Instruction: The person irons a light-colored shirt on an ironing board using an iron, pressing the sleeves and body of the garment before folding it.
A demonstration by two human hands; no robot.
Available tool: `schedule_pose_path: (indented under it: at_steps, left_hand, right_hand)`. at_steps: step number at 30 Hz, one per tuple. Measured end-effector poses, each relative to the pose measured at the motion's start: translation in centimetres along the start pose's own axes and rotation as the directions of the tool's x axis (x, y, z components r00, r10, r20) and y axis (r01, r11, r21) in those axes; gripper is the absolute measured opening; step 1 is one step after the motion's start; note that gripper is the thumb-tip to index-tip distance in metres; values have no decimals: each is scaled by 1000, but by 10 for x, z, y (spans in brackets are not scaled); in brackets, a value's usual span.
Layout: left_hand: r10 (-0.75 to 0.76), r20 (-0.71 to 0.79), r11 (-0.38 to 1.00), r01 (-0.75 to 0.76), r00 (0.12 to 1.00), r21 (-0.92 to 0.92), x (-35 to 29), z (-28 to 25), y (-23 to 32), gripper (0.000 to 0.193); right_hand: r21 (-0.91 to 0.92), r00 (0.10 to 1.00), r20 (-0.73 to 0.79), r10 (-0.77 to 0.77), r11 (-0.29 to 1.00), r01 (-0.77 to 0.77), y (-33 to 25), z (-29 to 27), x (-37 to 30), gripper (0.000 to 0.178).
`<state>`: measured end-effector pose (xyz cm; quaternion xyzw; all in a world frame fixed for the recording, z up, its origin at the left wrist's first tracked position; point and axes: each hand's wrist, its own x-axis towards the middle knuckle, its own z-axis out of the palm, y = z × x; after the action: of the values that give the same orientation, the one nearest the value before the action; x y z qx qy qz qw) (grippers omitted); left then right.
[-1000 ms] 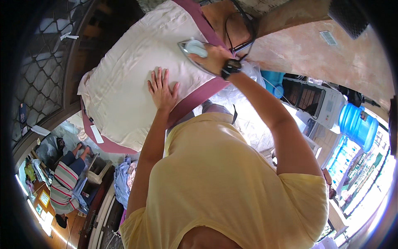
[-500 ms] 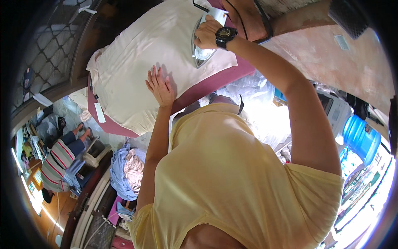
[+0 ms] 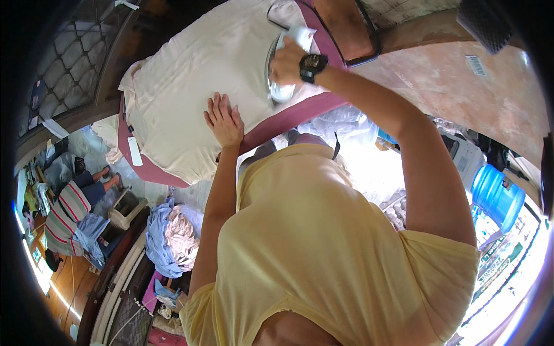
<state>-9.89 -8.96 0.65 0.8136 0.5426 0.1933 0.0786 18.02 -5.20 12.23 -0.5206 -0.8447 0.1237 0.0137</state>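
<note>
A cream garment lies spread over a maroon-covered ironing board. My right hand, a black watch on its wrist, grips a clothes iron that rests on the cloth near the board's right end; hand and iron are slightly blurred. My left hand lies flat on the cloth by the near edge, fingers stretched out. A white tag hangs at the garment's left end, beside a small dark piece. The iron's black cord loops behind it.
Crumpled blue and pink clothes are heaped at the lower left. Farther left, a person in a striped top sits near a stool. A large blue water bottle stands at right. A dark lattice screen borders the board's left.
The iron has shifted slightly with my right hand, and its front now lies lower against the cloth's near edge. My left hand stays almost in place, flat on the cloth.
</note>
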Motion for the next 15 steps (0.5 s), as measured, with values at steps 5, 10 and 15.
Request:
schedule_pose_path:
  at_steps: [5, 10, 15]
  left_hand:
    - [7, -16, 1000, -7, 1000, 2, 0, -1, 0, 47]
    - [14, -22, 1000, -15, 1000, -6, 1, -2, 2, 46]
    - [-20, -46, 999, 19, 999, -30, 7, -5, 1, 40]
  right_hand:
    - [0, 987, 40, -156, 988, 157, -47, 13, -10, 26]
    - [-101, 993, 100, 61, 994, -51, 13, -19, 14, 35]
    - [12, 986, -54, -155, 988, 156, -33, 22, -5, 24]
